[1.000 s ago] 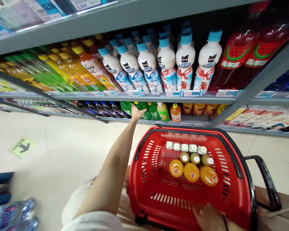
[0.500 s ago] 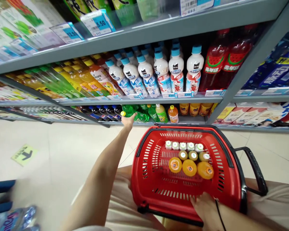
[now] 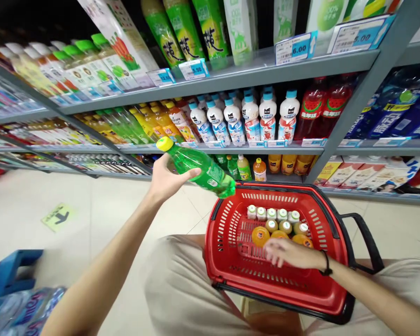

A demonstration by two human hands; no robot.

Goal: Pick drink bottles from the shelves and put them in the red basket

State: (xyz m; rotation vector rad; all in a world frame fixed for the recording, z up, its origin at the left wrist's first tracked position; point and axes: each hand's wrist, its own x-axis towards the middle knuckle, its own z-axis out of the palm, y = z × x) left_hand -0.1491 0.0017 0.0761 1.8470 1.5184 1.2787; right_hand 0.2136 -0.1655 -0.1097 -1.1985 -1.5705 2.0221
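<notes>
My left hand (image 3: 166, 179) grips a green soda bottle (image 3: 203, 169) with a yellow cap, held tilted in the air just left of the red basket (image 3: 227, 261). The basket rests on my lap and holds three orange bottles (image 3: 260, 234), some green-capped bottles and a row of small white bottles (image 3: 271, 213). My right hand (image 3: 289, 253) hovers open over the basket's inside, close above the orange bottles, blurred. A dark band sits on that wrist.
Grey store shelves (image 3: 231, 74) full of drinks rise ahead: white milk bottles (image 3: 250, 119), red watermelon bottles (image 3: 313, 109), green and orange bottles on the bottom shelf (image 3: 266, 168). A blue stool (image 3: 10, 273) and wrapped water bottles (image 3: 24, 310) stand at lower left. The floor has a yellow arrow sticker (image 3: 58, 217).
My left hand pulled the green bottle off the bottom shelf and brought it up toward the basket. My right hand left the basket's near rim and moved over its inside.
</notes>
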